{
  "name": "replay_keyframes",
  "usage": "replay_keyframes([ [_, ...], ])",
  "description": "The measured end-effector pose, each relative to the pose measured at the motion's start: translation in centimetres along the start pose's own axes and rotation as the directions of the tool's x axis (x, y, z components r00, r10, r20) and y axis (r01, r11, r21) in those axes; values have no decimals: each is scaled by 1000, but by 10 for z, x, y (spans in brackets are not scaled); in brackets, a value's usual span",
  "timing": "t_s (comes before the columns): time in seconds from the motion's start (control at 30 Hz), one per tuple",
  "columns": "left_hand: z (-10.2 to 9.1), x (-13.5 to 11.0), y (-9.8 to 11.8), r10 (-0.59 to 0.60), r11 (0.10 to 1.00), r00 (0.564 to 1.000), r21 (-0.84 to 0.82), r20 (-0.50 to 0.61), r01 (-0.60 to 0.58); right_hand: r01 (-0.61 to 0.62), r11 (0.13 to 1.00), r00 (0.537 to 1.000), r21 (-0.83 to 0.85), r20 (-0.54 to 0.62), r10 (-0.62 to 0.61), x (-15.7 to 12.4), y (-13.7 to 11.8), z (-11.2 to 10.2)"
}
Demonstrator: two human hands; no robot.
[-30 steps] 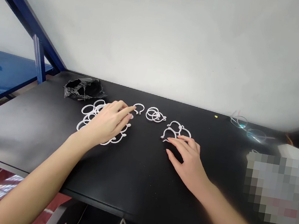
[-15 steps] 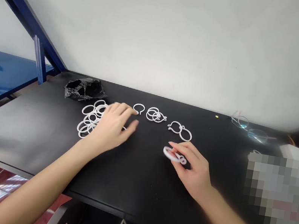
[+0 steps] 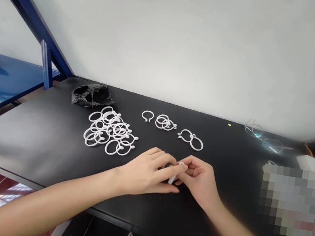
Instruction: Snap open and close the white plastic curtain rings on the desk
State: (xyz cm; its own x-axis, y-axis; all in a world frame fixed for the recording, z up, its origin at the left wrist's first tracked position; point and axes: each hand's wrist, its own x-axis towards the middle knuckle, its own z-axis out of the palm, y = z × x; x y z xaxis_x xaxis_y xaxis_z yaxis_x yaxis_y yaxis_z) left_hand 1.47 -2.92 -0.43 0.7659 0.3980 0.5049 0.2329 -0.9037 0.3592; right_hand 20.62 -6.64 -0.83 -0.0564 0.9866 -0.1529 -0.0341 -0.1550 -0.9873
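Note:
My left hand (image 3: 145, 172) and my right hand (image 3: 200, 179) meet near the front middle of the black table (image 3: 35, 142). Between their fingertips they pinch a white plastic ring (image 3: 174, 174), which is mostly hidden by the fingers. A pile of several white rings (image 3: 109, 131) lies to the left, behind my left hand. Farther back sit a single open ring (image 3: 147, 116), a small linked cluster (image 3: 165, 122) and a linked pair (image 3: 191, 139).
A crumpled black plastic bag (image 3: 90, 94) lies at the back left of the table. Clear glasses (image 3: 261, 136) rest at the back right. A blue metal frame (image 3: 45, 69) and blue surface stand to the left. A white wall runs behind the table.
My right hand picked a ring from the right group and drew it toward me. My left hand left the ring pile and came across to join it on the ring.

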Motion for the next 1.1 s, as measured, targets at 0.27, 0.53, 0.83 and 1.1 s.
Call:
replay_keyframes([
  [0.27, -5, 5, -7, -568, 422, 808, -787, 157, 449, 241, 969, 970, -58, 13, -241, -5, 2, -1],
  [0.53, -9, 5, -19, -528, -82, 723, -874, 446, 479, 281, 952, 958, -124, 101, -270, -6, 0, -6],
  [0.83, -3, 1, 0, -180, 955, 984, -245, -21, 169, 652, 688, 753, -319, 160, -639, -14, 2, 7],
  [1.1, 3, -4, 4, 240, 957, 948, 213, -209, -196, 659, 720, 747, -217, 296, -595, -27, -8, 17],
])
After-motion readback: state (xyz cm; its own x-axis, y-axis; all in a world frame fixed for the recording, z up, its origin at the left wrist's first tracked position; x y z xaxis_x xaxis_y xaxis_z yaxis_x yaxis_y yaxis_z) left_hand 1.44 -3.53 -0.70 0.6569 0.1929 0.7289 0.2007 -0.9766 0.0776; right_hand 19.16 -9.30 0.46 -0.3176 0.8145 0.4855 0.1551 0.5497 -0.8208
